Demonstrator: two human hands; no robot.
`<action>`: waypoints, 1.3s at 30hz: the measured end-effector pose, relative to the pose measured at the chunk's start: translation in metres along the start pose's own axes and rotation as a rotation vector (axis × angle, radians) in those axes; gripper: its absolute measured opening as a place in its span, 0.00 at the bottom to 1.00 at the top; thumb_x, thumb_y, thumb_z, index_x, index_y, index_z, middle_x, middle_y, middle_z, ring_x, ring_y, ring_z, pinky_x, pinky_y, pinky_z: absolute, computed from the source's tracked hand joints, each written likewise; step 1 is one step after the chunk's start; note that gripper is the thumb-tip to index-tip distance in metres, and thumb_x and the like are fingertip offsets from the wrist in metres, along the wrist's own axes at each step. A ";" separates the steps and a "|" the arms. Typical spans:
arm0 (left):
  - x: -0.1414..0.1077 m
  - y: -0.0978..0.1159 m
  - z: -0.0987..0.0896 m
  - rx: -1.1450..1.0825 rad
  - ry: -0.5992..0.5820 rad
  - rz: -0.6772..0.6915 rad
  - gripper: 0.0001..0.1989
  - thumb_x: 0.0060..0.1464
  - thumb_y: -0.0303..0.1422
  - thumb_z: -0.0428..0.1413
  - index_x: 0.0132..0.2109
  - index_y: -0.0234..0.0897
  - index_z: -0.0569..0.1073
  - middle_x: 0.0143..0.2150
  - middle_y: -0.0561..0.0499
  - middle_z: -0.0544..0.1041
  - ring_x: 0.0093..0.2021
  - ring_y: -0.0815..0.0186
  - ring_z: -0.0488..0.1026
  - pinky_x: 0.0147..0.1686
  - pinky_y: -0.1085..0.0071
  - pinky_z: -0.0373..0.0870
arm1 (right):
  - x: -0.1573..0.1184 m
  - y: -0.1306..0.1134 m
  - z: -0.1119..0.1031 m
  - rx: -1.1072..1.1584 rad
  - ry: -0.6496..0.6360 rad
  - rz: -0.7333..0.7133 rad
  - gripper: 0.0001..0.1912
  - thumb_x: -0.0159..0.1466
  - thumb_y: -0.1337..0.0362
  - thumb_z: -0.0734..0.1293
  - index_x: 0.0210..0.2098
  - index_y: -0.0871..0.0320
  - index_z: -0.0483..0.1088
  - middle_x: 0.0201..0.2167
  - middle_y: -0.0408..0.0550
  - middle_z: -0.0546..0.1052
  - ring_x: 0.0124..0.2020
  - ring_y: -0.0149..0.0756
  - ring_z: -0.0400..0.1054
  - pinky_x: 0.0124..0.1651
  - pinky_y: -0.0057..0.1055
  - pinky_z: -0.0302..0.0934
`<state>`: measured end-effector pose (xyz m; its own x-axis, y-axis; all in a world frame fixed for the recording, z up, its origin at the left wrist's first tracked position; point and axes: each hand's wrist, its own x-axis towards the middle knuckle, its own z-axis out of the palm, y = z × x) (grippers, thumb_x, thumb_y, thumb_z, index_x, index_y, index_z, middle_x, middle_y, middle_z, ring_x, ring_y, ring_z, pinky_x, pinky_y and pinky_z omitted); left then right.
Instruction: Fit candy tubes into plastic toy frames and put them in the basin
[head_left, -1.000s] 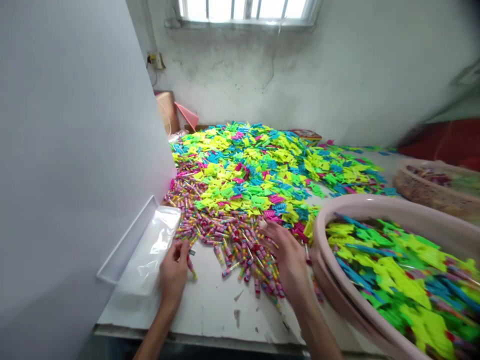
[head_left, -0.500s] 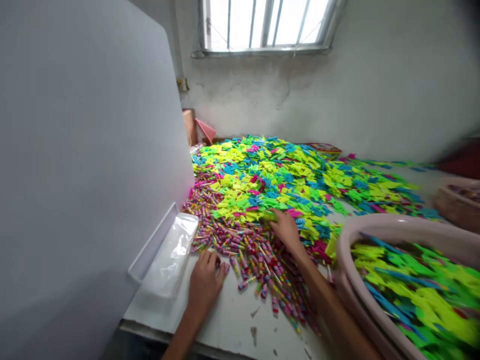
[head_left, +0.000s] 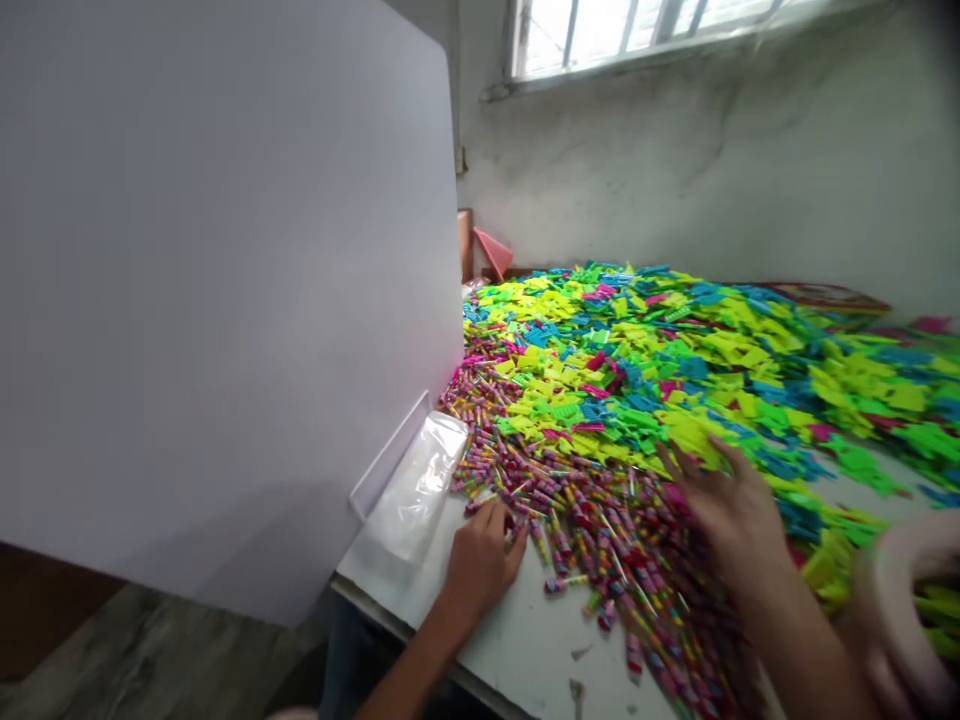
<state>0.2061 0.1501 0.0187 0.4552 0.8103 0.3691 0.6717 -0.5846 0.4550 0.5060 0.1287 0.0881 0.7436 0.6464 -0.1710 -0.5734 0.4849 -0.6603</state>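
My left hand [head_left: 484, 557] rests low on the white table at the near edge of a heap of small pink and red patterned tubes [head_left: 600, 515]. Its fingers are curled toward the thumb, with a bit of patterned tube [head_left: 516, 524] showing between them. Further right, my right hand [head_left: 731, 505] hovers palm down, slightly blurred, where the tubes meet a big pile of flat plastic pieces [head_left: 600, 370] in yellow, green, blue and pink. Its fingers are spread, and nothing shows held in them.
A clear plastic bag stack [head_left: 424, 480] lies left of my left hand, beside a large upright white panel [head_left: 225, 280]. At lower right stands a pinkish tub [head_left: 889, 590] with plastic pieces. A pink cone-shaped object [head_left: 495, 253] is by the back wall.
The view has swung left, so things sit further right in the picture. My right hand's fingers have spread apart, away from a green piece. My left hand stays beside the tubes.
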 end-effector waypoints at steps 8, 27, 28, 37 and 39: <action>-0.006 -0.005 0.006 0.063 0.035 -0.022 0.10 0.65 0.37 0.48 0.48 0.37 0.68 0.27 0.48 0.78 0.26 0.61 0.77 0.25 0.72 0.63 | -0.034 0.006 0.032 0.200 0.063 0.365 0.07 0.63 0.64 0.61 0.38 0.58 0.68 0.30 0.46 0.77 0.34 0.34 0.74 0.37 0.34 0.75; 0.016 -0.007 -0.032 -0.692 0.139 -0.291 0.17 0.59 0.45 0.54 0.47 0.37 0.73 0.46 0.45 0.78 0.46 0.60 0.76 0.39 0.70 0.73 | -0.103 0.053 0.038 -0.206 -0.223 0.226 0.15 0.49 0.66 0.79 0.33 0.56 0.72 0.35 0.41 0.79 0.35 0.37 0.76 0.31 0.29 0.74; 0.017 -0.002 -0.036 -0.732 0.116 -0.288 0.17 0.59 0.45 0.55 0.47 0.37 0.73 0.44 0.45 0.79 0.44 0.61 0.76 0.38 0.70 0.73 | -0.108 0.055 0.037 -0.239 -0.231 0.232 0.15 0.50 0.64 0.78 0.33 0.56 0.72 0.35 0.41 0.79 0.35 0.36 0.76 0.30 0.28 0.73; 0.031 0.039 -0.066 -0.872 -0.038 -0.172 0.16 0.60 0.44 0.53 0.47 0.37 0.72 0.37 0.49 0.77 0.33 0.66 0.74 0.31 0.74 0.69 | -0.140 0.072 0.023 -0.431 -0.340 0.285 0.15 0.55 0.54 0.75 0.34 0.56 0.71 0.25 0.41 0.75 0.22 0.33 0.70 0.18 0.25 0.64; 0.029 0.043 -0.069 -0.852 -0.082 -0.174 0.16 0.61 0.44 0.52 0.48 0.37 0.71 0.37 0.49 0.76 0.31 0.68 0.72 0.28 0.75 0.68 | -0.144 0.071 0.021 -0.455 -0.375 0.288 0.15 0.57 0.53 0.74 0.36 0.57 0.71 0.25 0.41 0.75 0.22 0.33 0.69 0.19 0.26 0.65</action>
<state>0.2074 0.1457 0.1048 0.4496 0.8720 0.1936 0.0851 -0.2575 0.9625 0.3512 0.0822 0.0810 0.3646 0.9147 -0.1745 -0.4675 0.0177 -0.8838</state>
